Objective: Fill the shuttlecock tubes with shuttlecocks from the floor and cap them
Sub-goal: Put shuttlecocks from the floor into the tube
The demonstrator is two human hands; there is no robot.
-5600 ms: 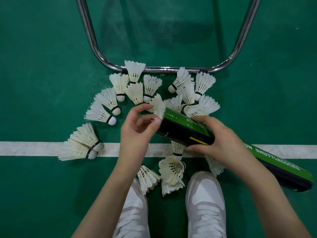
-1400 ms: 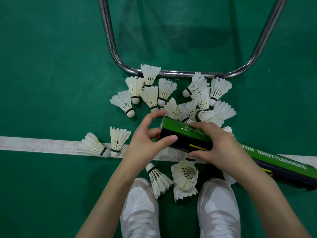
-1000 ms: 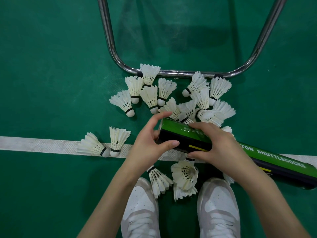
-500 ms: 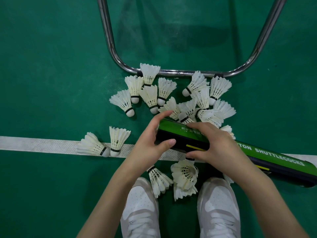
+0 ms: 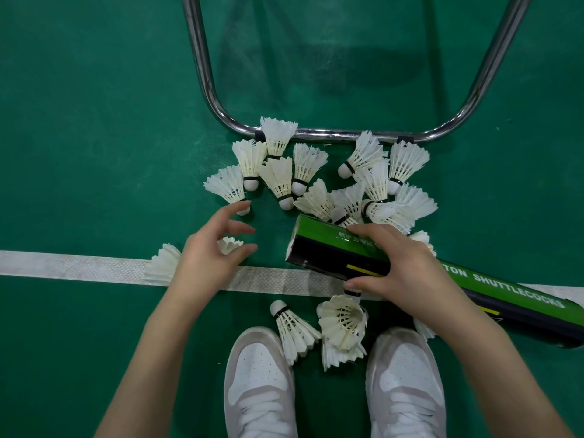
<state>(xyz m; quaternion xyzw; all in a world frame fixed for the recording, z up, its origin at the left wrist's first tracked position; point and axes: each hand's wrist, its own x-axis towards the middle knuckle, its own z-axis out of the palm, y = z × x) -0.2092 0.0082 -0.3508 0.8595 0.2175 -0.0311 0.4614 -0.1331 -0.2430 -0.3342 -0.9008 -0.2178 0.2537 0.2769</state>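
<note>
Filling a tube (image 5: 410, 267) with shuttlecocks on the floor (image 5: 94, 121).

Right hand (image 5: 398, 267) wrapped around the green and black tube near its open left end, tube lying slanted across the white line (image 5: 79, 268). Left hand (image 5: 208, 254) spread wide, fingers (image 5: 235, 210) loose and holding nothing, hovering by a shuttlecock (image 5: 227, 188) at the left of the pile (image 5: 331, 181). More shuttlecocks near the white shoes (image 5: 259, 384); metal bar (image 5: 331, 134) at the far side.

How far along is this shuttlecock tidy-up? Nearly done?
Not nearly. The right hand grips the tube, still uncapped; its fill is hidden. The left hand reaches, empty, toward a shuttlecock near its fingertips. Over a dozen shuttlecocks remain on the floor, so more filling and capping are left.
</note>
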